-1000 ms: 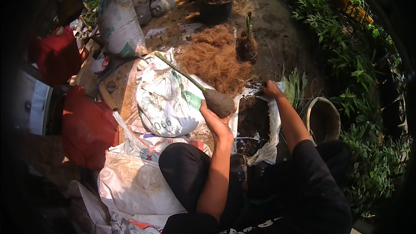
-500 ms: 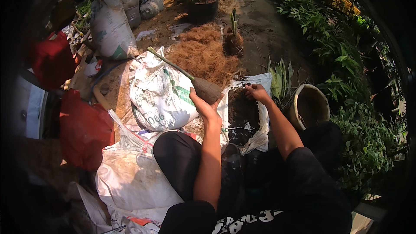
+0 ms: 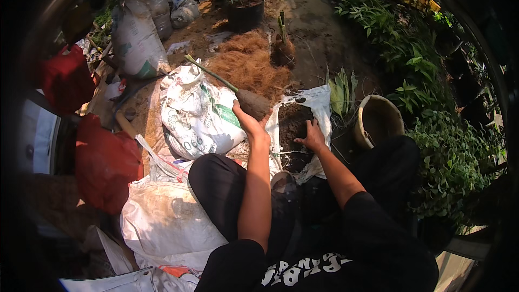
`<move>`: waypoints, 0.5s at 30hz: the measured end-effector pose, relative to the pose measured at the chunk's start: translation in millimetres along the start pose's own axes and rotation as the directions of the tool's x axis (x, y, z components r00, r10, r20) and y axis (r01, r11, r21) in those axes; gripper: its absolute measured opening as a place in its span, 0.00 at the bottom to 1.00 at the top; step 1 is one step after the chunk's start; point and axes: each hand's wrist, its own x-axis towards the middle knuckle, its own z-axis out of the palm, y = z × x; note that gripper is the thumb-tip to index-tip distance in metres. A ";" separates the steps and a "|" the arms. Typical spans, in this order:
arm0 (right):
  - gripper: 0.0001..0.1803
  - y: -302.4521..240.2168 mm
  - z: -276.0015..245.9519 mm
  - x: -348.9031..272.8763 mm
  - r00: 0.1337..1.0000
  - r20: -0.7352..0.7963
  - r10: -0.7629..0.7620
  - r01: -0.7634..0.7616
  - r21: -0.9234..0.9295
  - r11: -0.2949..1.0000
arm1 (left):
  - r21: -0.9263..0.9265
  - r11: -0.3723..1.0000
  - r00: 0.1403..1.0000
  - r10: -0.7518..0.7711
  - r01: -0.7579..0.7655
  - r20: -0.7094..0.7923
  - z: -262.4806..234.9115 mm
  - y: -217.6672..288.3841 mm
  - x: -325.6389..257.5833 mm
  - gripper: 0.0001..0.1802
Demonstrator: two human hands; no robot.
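My left hand [image 3: 252, 123] cradles the brown, soil-covered root end [image 3: 252, 104] of a plant cutting, its fingers partly hidden under the clump. The cutting's bare green stem [image 3: 211, 74] slants up and left over a tied white sack [image 3: 199, 113]. To the right, my right hand [image 3: 312, 136] reaches into an opened white sack [image 3: 321, 104] of dark soil [image 3: 292, 121]. Its thumb and fingers are spread at the soil's right side, with nothing seen between them.
Beyond the sacks lies a heap of brown coconut fibre [image 3: 243, 61], with another wrapped cutting [image 3: 283, 49] standing beside it. A pale bucket [image 3: 380, 121] stands right of the soil, near cut green leaves [image 3: 343, 93]. Leafy plants line the right; a red bag [image 3: 107, 163] is left.
My right hand has come down and nearer, from the soil sack's far edge into the soil, and its fingers have spread. My left hand still holds the cutting, nearly in place.
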 end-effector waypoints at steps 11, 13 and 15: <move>0.09 -19.7 22.7 34.1 0.986 -0.017 -0.167 0.167 -0.006 0.986 | -0.036 0.999 1.000 0.013 -0.013 -0.001 -2.2 1.1 3.5 0.49; 0.06 -34.4 8.7 45.8 0.986 -0.068 -0.151 0.159 0.132 0.978 | -0.046 0.999 1.000 0.007 -0.007 -0.016 0.0 2.6 1.6 0.49; 0.06 -30.5 1.5 62.0 0.971 -0.118 -0.208 0.225 0.151 0.963 | -0.047 0.999 1.000 -0.006 0.005 -0.015 5.9 5.1 -1.9 0.48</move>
